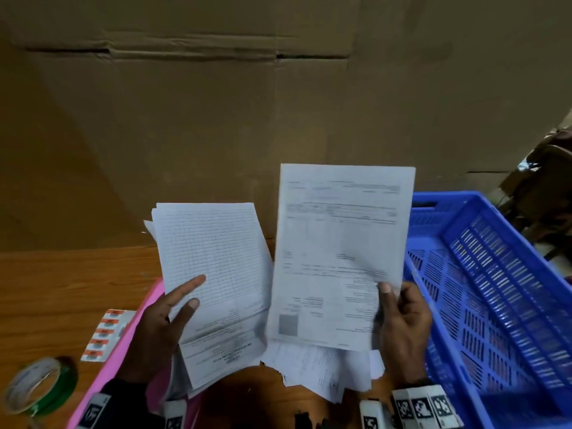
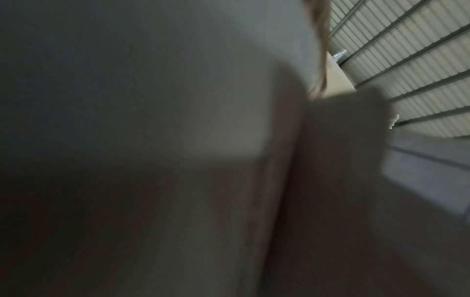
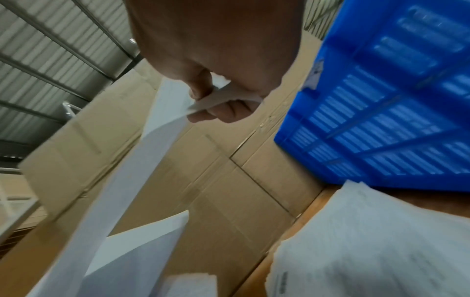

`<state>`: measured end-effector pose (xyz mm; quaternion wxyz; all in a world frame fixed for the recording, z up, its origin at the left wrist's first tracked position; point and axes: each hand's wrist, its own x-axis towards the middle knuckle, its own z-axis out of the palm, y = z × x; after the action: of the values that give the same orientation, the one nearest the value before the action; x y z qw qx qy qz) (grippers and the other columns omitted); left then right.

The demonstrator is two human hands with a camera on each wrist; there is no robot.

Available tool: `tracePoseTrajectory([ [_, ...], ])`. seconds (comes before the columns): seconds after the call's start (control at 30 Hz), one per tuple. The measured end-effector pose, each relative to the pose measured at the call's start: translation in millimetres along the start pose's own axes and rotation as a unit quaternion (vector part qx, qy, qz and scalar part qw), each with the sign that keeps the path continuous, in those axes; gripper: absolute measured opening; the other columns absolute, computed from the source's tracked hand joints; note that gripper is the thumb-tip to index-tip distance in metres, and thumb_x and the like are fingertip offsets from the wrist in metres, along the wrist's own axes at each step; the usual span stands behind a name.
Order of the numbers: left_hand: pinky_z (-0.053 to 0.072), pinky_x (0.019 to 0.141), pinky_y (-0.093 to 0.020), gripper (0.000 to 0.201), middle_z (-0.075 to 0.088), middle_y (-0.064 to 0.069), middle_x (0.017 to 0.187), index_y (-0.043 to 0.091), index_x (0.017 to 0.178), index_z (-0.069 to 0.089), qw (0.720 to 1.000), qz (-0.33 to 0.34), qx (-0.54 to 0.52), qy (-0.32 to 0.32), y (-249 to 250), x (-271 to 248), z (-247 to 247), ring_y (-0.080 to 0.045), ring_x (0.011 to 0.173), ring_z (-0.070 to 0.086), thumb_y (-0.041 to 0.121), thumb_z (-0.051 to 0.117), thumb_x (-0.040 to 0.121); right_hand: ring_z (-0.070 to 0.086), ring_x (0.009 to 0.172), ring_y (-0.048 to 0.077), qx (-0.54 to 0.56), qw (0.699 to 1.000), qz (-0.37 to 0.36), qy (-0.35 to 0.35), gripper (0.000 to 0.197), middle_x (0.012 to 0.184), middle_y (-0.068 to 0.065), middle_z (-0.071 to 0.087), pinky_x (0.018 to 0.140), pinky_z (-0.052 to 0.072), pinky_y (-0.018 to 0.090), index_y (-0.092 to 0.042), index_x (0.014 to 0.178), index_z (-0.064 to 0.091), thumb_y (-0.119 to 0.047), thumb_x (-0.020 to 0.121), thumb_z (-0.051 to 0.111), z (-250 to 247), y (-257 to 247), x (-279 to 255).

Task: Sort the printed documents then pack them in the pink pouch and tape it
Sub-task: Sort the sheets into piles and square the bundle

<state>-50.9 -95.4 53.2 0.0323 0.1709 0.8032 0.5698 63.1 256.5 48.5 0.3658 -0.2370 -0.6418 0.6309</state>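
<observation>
We see both hands up over the counter [image 1: 62,280], each with paper. Left hand [image 1: 158,332] grips a stack of printed documents [image 1: 213,274], thumb and index finger lying on the top lined page, remaining fingers behind it, out of sight. Right hand [image 1: 405,323] pinches a single printed sheet [image 1: 337,255] at its lower right edge; the right wrist view shows thumb and fingers [image 3: 229,112] clamped on the paper edge.

Landmark: the blue crate [image 1: 495,289]. The single sheet is just beside the crate's near-left wall, the held stack further left of it. A loose pile of papers [image 1: 325,370] lies on the counter below both hands, next to the crate's near corner. The pink pouch [image 1: 123,345] lies flat well left of the crate, partly under the left hand and stack. Beyond the pouch, further from the crate, a sticker strip [image 1: 105,335] and a green tape roll [image 1: 40,388]. A cardboard wall [image 1: 247,103] stands behind the crate and counter.

Left wrist view is blurred paper; we can't read the fingers there.
</observation>
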Motion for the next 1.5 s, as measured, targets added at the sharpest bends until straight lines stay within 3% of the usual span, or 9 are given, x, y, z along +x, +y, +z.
tracePoseTrajectory([
  [0.2,0.032,0.108,-0.024,0.052,0.057,0.025,0.135,0.034,0.131,0.06,0.999,0.008,0.0,-0.033,15.0,1.2,12.8,0.005,0.132,0.044,0.059,0.043,0.089,0.069,0.075,0.013,0.066,0.992,0.026,-0.107,0.008,0.082,0.003,0.074,0.066,0.056,0.024,-0.006,0.092,0.064,-0.004,0.098,0.058,35.8,-23.6,-10.0],
  [0.37,0.04,0.098,-0.01,0.043,0.063,0.027,0.123,0.048,0.125,0.058,0.998,0.006,-0.048,-0.035,25.1,-3.8,22.8,0.005,0.121,0.055,0.065,0.046,0.087,0.072,0.099,0.032,0.046,0.974,0.086,-0.204,0.011,0.104,0.012,0.076,0.087,0.058,0.048,-0.011,0.107,0.069,-0.015,0.101,0.06,55.0,-9.2,-16.9],
  [0.53,0.052,0.09,-0.024,0.031,0.07,0.029,0.104,0.032,0.116,0.062,0.998,-0.062,0.01,-0.007,21.8,-5.6,28.1,0.005,0.101,0.065,0.026,0.073,0.088,0.069,0.08,0.032,-0.049,0.96,0.096,-0.257,0.019,0.084,0.011,0.072,0.073,0.056,0.046,-0.009,0.09,0.065,-0.027,0.097,0.066,66.9,22.3,-28.0],
  [0.63,0.054,0.089,-0.034,0.042,0.071,0.015,0.111,0.034,0.122,0.058,0.996,-0.087,-0.001,0.016,13.0,-8.4,20.7,-0.009,0.102,0.068,0.037,0.065,0.081,0.061,0.067,0.02,-0.148,0.951,0.121,-0.243,0.027,0.069,0.0,0.065,0.068,0.056,0.044,-0.012,0.074,0.061,-0.029,0.092,0.072,59.0,51.0,-25.7],
  [0.73,0.059,0.08,-0.037,0.048,0.071,0.013,0.112,0.034,0.128,0.054,0.994,-0.095,-0.052,0.019,10.0,-11.9,6.6,-0.015,0.102,0.069,0.035,0.06,0.08,0.066,0.09,0.016,-0.36,0.907,0.157,-0.15,0.021,0.095,-0.008,0.069,0.083,0.056,0.039,-0.024,0.089,0.064,-0.04,0.084,0.077,28.1,81.0,-19.9],
  [0.87,0.059,0.065,-0.025,0.046,0.072,0.014,0.107,0.033,0.122,0.053,0.989,-0.086,-0.101,0.06,11.7,-17.7,-11.4,-0.014,0.097,0.07,0.026,0.059,0.077,0.048,0.126,0.04,-0.517,0.816,0.225,-0.133,0.081,0.139,0.017,0.043,0.099,0.044,0.048,-0.012,0.137,0.041,-0.047,0.077,0.082,-5.2,104.4,-15.9],
  [1.03,0.056,0.064,-0.017,0.051,0.071,0.02,0.106,0.051,0.114,0.055,0.988,-0.06,-0.122,0.08,4.6,-19.4,-17.7,-0.007,0.097,0.069,0.013,0.065,0.081,0.062,0.102,0.027,-0.432,0.886,0.163,-0.044,0.037,0.111,0.003,0.066,0.094,0.053,0.047,-0.022,0.111,0.061,-0.022,0.079,0.077,-18.4,113.8,-13.8],
  [1.2,0.06,0.077,-0.027,0.086,0.05,0.015,0.143,0.062,0.138,0.026,0.986,-0.018,-0.146,0.079,8.6,-14.4,-13.9,-0.012,0.123,0.057,0.013,0.063,0.076,0.062,0.077,0.019,-0.392,0.905,0.167,-0.005,0.021,0.078,-0.005,0.062,0.079,0.057,0.046,-0.025,0.075,0.053,-0.016,0.079,0.071,-20.1,109.4,-15.5],
  [1.5,0.062,0.075,-0.04,0.091,0.044,0.012,0.148,0.063,0.137,0.029,0.98,-0.003,-0.192,0.046,11.5,-5.3,-5.3,-0.026,0.122,0.058,0.004,0.06,0.076,0.057,0.069,0.02,-0.375,0.926,0.031,-0.021,0.02,0.074,-0.003,0.059,0.064,0.042,0.033,-0.023,0.083,0.05,-0.016,0.093,0.066,-22.3,81.8,-9.6],
])
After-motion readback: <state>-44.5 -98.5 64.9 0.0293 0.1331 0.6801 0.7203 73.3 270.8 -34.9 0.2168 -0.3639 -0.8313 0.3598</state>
